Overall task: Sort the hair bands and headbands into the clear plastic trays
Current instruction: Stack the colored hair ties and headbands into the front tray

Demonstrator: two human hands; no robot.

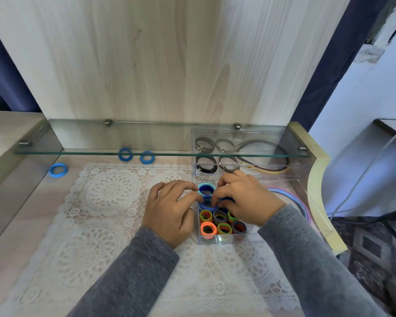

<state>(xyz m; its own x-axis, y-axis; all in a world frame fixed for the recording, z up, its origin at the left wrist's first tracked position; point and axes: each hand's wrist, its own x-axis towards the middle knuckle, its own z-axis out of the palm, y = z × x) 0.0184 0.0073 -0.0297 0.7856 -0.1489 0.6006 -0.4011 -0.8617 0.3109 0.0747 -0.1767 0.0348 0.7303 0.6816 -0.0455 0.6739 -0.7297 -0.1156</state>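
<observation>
Lace mat (105, 202); glass shelf (146, 138) overhangs far tray (303, 167); blue bands (125, 154) behind.

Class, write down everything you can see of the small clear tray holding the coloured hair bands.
The small clear tray is a rectangular, open-topped box of see-through plastic, lying flat on the lace mat. Rows of orange, green and dark hair bands fill its near end, openings upward, and blue hair bands sit at its far end. The left hand and right hand reach over it, fingers curled on the blue ones.
</observation>
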